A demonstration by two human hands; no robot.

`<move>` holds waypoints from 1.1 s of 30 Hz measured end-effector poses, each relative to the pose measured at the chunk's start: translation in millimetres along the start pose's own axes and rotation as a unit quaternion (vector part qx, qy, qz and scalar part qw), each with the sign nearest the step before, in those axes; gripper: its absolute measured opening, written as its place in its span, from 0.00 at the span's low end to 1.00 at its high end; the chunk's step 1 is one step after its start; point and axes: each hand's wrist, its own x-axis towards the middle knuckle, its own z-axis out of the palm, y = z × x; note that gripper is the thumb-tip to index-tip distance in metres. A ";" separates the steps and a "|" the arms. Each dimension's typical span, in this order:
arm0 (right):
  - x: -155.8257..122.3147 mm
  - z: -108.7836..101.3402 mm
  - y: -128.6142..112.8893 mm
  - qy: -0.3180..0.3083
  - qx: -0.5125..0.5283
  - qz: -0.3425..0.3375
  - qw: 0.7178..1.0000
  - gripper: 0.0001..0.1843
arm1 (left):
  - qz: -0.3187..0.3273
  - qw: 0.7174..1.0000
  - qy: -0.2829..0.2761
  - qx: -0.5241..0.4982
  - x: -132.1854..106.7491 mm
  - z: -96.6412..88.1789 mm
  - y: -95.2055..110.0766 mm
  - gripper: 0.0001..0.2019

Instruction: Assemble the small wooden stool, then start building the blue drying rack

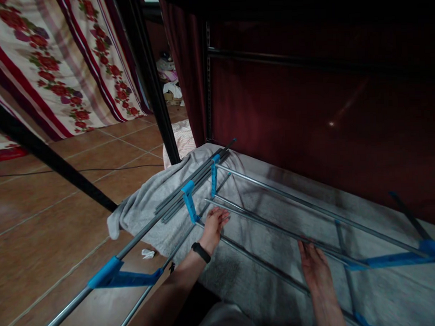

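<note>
A frame of grey metal tubes (282, 191) joined by blue plastic connectors (189, 202) stands over a grey blanket. A loose-ended metal tube (255, 220) runs across the middle of this frame. My left hand (215, 224), with a black band on the wrist, is beside the tube's left end, close to a blue connector; its fingers are apart and I see nothing in them. Farther right, my right hand (316, 266) has its fingertips bent at the same tube, palm partly turned up. The tube partly hides behind those fingertips.
Several spare tubes (189, 185) lie bunched on the grey blanket (147, 203) at left. Black metal posts (154, 84) and a diagonal bar (56, 154) border the space. A dark red curtain (290, 113) hangs behind. A cable (75, 171) crosses the tiled floor.
</note>
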 end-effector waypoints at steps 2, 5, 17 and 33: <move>-0.7 -1.3 1.0 -0.010 -0.010 0.002 1.000 0.11 | 0.010 1.000 -0.017 -0.011 2.2 3.5 7.1 0.09; -1.8 -3.7 2.3 -0.026 -0.020 0.018 0.999 0.10 | 0.022 0.999 -0.043 -0.016 5.7 8.9 17.6 0.06; -9.0 -28.1 5.2 0.062 0.010 0.124 0.990 0.08 | 0.114 0.990 -0.030 0.073 5.2 0.8 6.7 0.24; -7.9 -47.4 -15.1 0.137 -0.022 0.131 0.982 0.03 | 0.109 0.983 -0.130 0.069 -23.7 8.1 11.3 0.17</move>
